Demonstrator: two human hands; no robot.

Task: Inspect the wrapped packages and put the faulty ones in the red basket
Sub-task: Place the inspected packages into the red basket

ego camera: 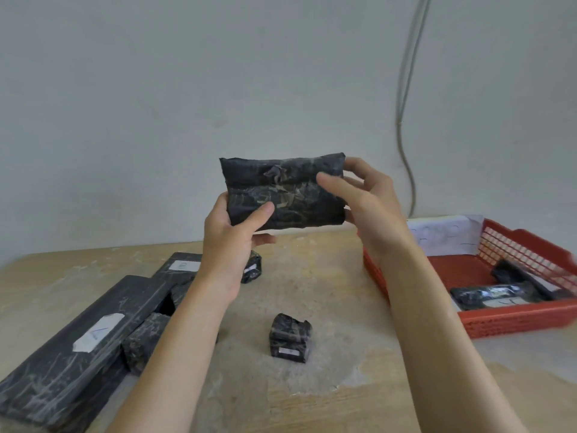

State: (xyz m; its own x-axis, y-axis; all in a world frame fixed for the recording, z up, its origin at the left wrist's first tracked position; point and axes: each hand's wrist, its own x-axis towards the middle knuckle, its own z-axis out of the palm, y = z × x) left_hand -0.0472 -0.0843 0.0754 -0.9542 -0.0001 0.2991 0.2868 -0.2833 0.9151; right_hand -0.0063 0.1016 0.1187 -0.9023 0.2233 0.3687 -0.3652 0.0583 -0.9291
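Note:
I hold a flat black wrapped package (290,195) up in the air above the table, its taped, crumpled side facing me. My left hand (231,235) grips its lower left corner, thumb on the front. My right hand (365,201) holds its right edge, thumb on the front and fingers behind. The red basket (499,320) stands on the table at the right with two black wrapped packages (496,295) inside. A small black package (290,337) with a label sits on the table below my hands.
Long black wrapped packages (78,351) with white labels lie at the left, a small one (253,267) behind my left wrist. A white paper sign (446,235) leans at the basket's back. A grey cable (406,120) runs down the wall.

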